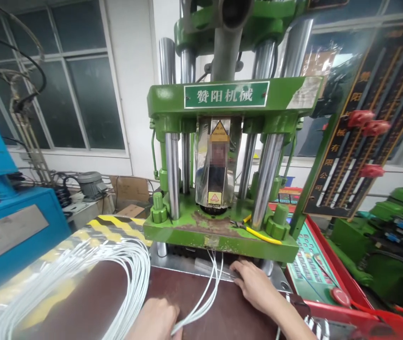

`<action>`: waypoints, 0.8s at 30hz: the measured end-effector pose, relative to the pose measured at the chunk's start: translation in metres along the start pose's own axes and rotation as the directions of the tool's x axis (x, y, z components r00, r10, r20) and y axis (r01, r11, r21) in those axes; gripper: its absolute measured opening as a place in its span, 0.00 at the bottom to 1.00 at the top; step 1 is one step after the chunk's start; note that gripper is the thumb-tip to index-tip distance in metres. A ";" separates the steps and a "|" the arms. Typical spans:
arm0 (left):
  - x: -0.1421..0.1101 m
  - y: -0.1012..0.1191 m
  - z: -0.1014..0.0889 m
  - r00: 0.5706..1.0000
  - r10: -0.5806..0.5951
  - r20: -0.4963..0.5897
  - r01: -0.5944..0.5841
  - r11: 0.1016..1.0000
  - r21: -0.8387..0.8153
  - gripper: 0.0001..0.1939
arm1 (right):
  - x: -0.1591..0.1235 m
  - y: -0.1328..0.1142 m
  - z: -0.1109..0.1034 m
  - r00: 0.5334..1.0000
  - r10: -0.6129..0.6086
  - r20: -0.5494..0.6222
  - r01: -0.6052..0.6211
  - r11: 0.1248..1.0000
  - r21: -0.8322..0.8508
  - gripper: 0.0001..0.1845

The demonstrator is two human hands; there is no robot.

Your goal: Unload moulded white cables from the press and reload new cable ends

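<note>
My left hand (157,317) is closed at the bottom of the view, its knuckles up. A few thin white cables (206,300) run from beside its thumb up into the gap beneath the green press (183,234). At the front of that gap, right of the cables, my right hand (254,285) has its fingers bent at the edge of the metal plate (275,282). What its fingertips hold, if anything, is hidden. A clear, flat strip (204,267) lies just left of those fingertips. A large coil of white cable (139,269) lies left of my left hand.
Yellow-handled cutters (263,235) lie on the press's lower green block. A red-framed control panel (309,264) with a red button (340,296) stands at the right. Steel columns (268,174) flank the central nozzle cover. Blue machinery (17,231) stands at the left.
</note>
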State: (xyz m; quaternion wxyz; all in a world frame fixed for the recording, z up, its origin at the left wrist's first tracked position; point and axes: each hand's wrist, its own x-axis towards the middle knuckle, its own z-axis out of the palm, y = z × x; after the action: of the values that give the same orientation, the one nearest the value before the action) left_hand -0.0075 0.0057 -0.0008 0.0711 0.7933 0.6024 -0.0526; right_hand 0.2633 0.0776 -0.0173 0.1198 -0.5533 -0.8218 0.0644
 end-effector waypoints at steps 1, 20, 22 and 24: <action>0.004 -0.008 -0.001 0.999 -0.015 -0.049 0.017 0.999 0.040 0.10 | -0.001 0.004 -0.001 1.000 0.001 0.015 -0.001 1.000 -0.004 0.14; 0.015 -0.056 -0.004 0.984 -0.123 -0.126 0.125 0.992 0.011 0.17 | -0.027 -0.054 -0.018 0.972 -0.204 0.117 0.193 0.976 0.101 0.09; -0.002 -0.045 -0.010 0.988 -0.065 -0.137 0.063 0.998 -0.022 0.17 | -0.040 -0.073 -0.025 0.948 -0.247 0.203 0.212 0.961 0.180 0.07; -0.024 -0.035 -0.009 0.989 0.001 -0.147 -0.011 0.998 -0.067 0.18 | -0.054 -0.083 -0.027 0.939 -0.216 0.268 0.182 0.972 0.145 0.06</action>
State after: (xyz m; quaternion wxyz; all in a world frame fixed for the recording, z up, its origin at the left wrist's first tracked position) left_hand -0.0473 -0.0061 0.0104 0.0536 0.7939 0.6051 0.0267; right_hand 0.2154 -0.0045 0.0219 0.0399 -0.4443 -0.8770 0.1785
